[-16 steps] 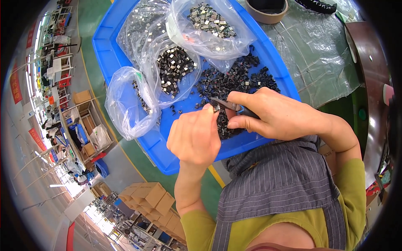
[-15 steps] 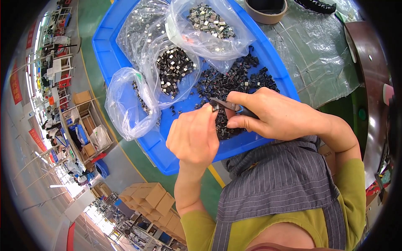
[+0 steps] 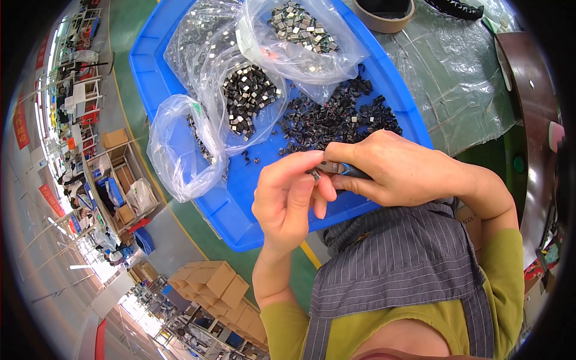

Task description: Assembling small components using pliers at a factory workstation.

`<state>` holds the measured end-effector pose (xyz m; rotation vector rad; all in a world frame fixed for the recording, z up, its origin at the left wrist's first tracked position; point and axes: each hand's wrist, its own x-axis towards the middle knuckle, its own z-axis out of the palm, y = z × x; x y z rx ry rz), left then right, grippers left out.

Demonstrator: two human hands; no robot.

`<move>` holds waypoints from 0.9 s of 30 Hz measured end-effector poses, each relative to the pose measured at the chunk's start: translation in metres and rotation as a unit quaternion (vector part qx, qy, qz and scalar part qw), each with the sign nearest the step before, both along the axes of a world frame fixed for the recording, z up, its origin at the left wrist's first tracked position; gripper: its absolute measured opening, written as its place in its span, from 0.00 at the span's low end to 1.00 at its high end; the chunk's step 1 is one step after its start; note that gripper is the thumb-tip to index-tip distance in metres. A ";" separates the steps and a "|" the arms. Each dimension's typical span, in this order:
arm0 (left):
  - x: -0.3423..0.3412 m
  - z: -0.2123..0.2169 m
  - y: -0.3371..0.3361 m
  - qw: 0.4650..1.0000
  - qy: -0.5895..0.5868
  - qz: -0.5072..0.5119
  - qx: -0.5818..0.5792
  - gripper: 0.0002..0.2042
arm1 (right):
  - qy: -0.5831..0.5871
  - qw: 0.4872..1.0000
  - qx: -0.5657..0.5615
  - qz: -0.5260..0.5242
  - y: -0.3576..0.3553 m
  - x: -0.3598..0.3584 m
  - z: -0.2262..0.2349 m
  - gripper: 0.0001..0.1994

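Observation:
My right hand (image 3: pixel 401 171) grips a small tool with a blue-and-black handle (image 3: pixel 347 171) whose metal tip points left. My left hand (image 3: pixel 289 198) pinches a tiny metal-and-black part (image 3: pixel 314 174) right at that tip. Both hands hover over the near edge of a blue tray (image 3: pixel 240 210). A loose heap of small black parts (image 3: pixel 336 117) lies in the tray just beyond my hands.
Clear plastic bags of small parts lie in the tray: one with silvery pieces (image 3: pixel 300 27), one with dark square pieces (image 3: pixel 247 99), one nearly empty (image 3: pixel 180 147). A tape roll (image 3: pixel 384 12) sits on the plastic-covered table at the back. Cardboard boxes (image 3: pixel 207 279) stand on the floor.
Both hands have lifted slightly and drawn toward me off the black heap; the left fingers now pinch a small part at the tool's tip.

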<state>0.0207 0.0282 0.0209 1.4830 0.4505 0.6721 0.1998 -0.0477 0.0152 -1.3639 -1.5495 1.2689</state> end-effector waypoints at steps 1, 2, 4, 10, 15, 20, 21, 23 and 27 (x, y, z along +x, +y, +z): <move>-0.001 0.001 0.000 1.000 0.000 0.002 0.000 0.11 | 0.007 1.000 -0.003 0.007 0.000 0.000 0.000 0.11; -0.002 0.001 0.000 1.000 0.022 0.004 0.022 0.10 | 0.006 1.000 -0.003 0.006 0.000 0.000 -0.001 0.11; -0.005 0.001 0.002 0.997 0.047 0.006 0.053 0.09 | -0.005 1.000 0.009 0.000 -0.001 -0.001 -0.004 0.11; -0.006 0.001 -0.004 0.996 0.043 0.074 -0.020 0.11 | -0.124 0.982 0.094 -0.110 -0.004 -0.010 -0.013 0.10; -0.008 0.004 -0.006 0.994 0.065 0.078 -0.030 0.14 | -0.243 0.939 0.180 -0.166 -0.005 -0.015 -0.016 0.13; -0.010 0.004 -0.007 0.995 0.070 0.074 -0.021 0.15 | -0.300 0.914 0.204 -0.180 -0.003 -0.016 -0.016 0.13; -0.010 0.004 -0.007 0.994 0.077 0.079 -0.015 0.15 | -0.299 0.915 0.203 -0.180 -0.003 -0.016 -0.016 0.13; -0.009 0.004 -0.008 0.993 0.085 0.083 -0.010 0.15 | -0.313 0.909 0.210 -0.177 -0.003 -0.017 -0.016 0.12; -0.004 0.000 -0.012 0.985 0.105 0.120 0.071 0.14 | -0.326 0.905 0.206 -0.181 -0.003 -0.017 -0.016 0.12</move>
